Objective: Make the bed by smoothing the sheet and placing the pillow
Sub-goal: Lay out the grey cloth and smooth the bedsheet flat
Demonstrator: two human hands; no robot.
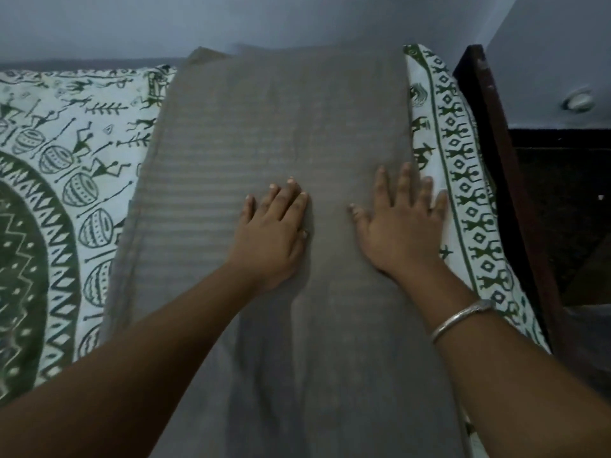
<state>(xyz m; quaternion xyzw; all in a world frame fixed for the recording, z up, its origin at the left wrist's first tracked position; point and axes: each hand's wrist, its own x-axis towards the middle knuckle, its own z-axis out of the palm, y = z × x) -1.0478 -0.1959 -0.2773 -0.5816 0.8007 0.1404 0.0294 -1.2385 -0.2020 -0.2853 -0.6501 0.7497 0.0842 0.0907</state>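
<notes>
Under both hands lies one long grey striped cloth (281, 143), stretched up the bed toward the wall. Two hands press flat on it, side by side but not touching. On the left hand (274, 233) the fingers are close together and point away from the person; it holds nothing. On the right hand (401, 223) the fingers are spread wide; it holds nothing too. One silver bangle (463, 320) sits on the right wrist. One white sheet with green drawings (59, 166) covers the bed, showing to the left of the left hand and just beside the right hand's little finger. Further right stands one dark wooden post (489, 133). I cannot tell if the grey cloth is a pillow.
</notes>
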